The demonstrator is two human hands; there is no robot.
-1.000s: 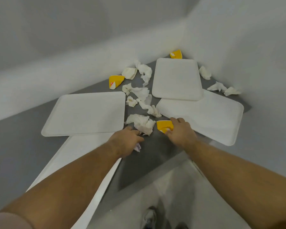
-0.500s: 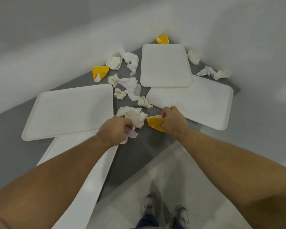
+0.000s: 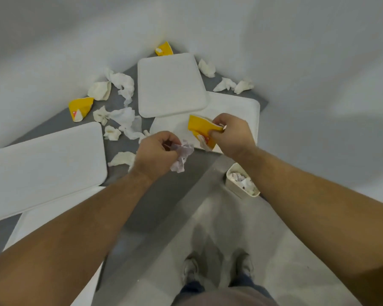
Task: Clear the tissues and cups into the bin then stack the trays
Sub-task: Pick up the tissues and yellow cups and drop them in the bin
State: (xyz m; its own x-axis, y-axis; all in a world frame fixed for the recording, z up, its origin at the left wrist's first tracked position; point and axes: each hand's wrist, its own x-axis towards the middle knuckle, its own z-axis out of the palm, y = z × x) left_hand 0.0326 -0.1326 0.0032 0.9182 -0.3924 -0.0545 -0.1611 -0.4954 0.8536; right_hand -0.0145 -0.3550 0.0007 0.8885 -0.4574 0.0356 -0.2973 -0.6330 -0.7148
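Note:
My left hand is closed on a crumpled tissue, held above the grey table. My right hand grips a flattened yellow cup over the right tray. Two more yellow cups lie on the table, one at the left and one in the far corner. Several white tissues are scattered between the trays. A back tray overlaps the right tray. A left tray rests on another tray. A small white bin holding tissues sits below the table's edge, under my right forearm.
White walls close in the table's corner on the left and right. More tissues lie by the right wall. A tissue lies beside my left wrist. My shoes stand on the pale floor in front of the table.
Both hands have lifted off the table and drawn back toward me, the left with the tissue, the right with the yellow cup. The bin has come into view.

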